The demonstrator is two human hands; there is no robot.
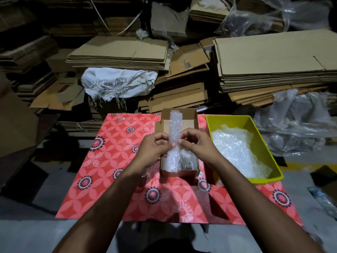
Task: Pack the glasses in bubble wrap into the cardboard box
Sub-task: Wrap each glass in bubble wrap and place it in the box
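Above 1 box [179,172], 2 hands [176,143]

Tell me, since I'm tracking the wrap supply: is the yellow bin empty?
No, the yellow bin holds a heap of bubble wrap.

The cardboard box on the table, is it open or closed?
Open: the cardboard box has its lid flap raised at the far side, and wrapped items show inside.

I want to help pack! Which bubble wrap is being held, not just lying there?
The long strip of clear bubble wrap over the small brown cardboard box: both hands pinch its middle. The crumpled bubble wrap lies untouched in the yellow-green plastic bin.
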